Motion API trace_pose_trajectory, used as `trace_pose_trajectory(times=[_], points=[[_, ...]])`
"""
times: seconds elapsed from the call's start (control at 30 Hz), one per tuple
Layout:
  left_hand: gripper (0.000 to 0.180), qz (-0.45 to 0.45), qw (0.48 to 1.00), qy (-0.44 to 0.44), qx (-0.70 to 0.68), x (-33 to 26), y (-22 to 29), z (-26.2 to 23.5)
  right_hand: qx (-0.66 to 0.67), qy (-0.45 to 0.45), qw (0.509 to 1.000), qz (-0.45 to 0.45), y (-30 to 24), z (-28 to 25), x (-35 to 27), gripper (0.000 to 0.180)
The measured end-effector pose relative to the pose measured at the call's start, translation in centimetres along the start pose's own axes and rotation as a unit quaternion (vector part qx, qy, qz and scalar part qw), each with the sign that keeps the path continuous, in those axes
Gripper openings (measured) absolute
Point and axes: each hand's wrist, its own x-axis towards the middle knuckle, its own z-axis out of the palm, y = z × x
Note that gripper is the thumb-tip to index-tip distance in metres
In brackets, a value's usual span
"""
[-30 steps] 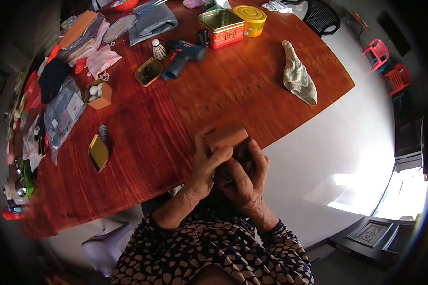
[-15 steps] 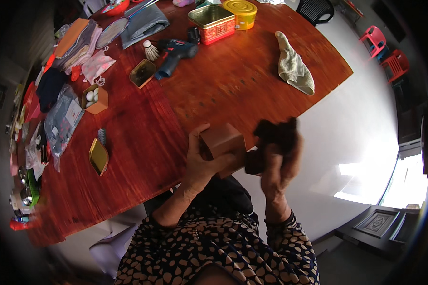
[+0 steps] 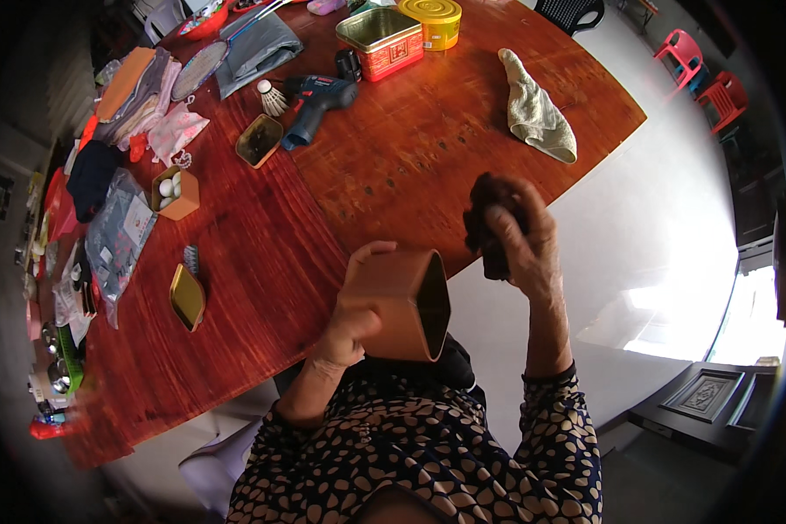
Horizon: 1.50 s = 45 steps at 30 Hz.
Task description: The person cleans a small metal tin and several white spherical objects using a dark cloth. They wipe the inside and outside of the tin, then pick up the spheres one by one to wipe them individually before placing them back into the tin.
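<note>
head: right hand (image 3: 533, 248) has moved dark cloth (image 3: 484, 223) farther from box (image 3: 391, 293).

A home is suggested, most likely a living or dining room. The wooden counter (image 3: 253, 297) is strewn with mixed household goods: a racket (image 3: 199, 72), a shuttlecock (image 3: 272, 99), a drill (image 3: 321, 98), folded fabrics (image 3: 140, 83), a dark cap (image 3: 96, 179), a red tin (image 3: 397, 61) and a yellow tub (image 3: 438, 33) are all spread across it. Plastic seats of everyday kind are scattered around: a pink chair (image 3: 685, 54), a red chair (image 3: 725, 98) and a lilac chair (image 3: 223, 463) are seen. The pale, smooth floor (image 3: 620, 236) is lit by daylight from a bright opening (image 3: 747, 319) at the right, near which dark panelled woodwork (image 3: 703, 393) is seen.
</note>
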Motion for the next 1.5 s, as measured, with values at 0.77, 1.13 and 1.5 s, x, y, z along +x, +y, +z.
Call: trace_pose_trajectory(times=[0.77, 1.13, 1.5], points=[[0.075, -0.008, 0.967, 0.141, -0.213, 0.9, -1.2, -0.7, -0.040, -0.030, 0.996, 0.073, 2.4, 3.8, -7.3, 0.025], [0.058, 0.086, 0.979, 0.144, -0.119, 0.1, -1.9, 2.0, -0.248, -0.141, 0.909, -0.306, -2.1, 7.5, -4.4, 0.049], [0.061, 0.024, 0.979, 0.152, -0.131, -0.9, -0.5, 0.9, -0.417, -0.098, 0.887, -0.175, -0.8, 3.9, -3.4, 0.036]])
